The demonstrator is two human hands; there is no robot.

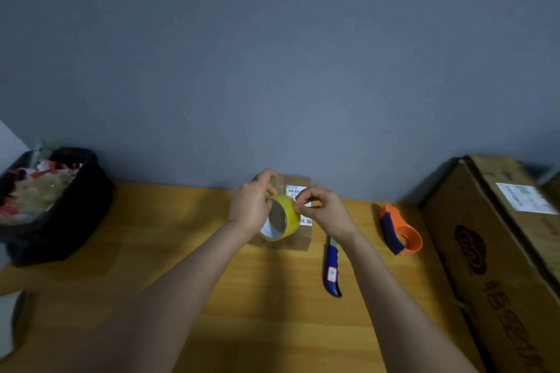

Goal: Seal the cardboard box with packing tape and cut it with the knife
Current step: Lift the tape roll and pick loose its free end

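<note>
Above the small brown cardboard box [298, 240] on the wooden tabletop [257, 297], the left hand [253, 206] grips the yellow packing-tape roll [283, 218]; the right hand [322, 210] seemingly pinches its loose end. The blue-handled knife [332, 271] lies right of the box.

We see a black bin [60, 221] of scraps left, orange tape dispenser [401, 228] and big cartons [497, 251] right.

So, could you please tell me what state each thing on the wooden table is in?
Yellow roll of packing tape: held over the box by left hand; right hand pinching its edge.
Small cardboard box: flaps closed.
Blue-handled knife: lying untouched.
Orange tape dispenser: empty, unused.
Black bin: full.
</note>
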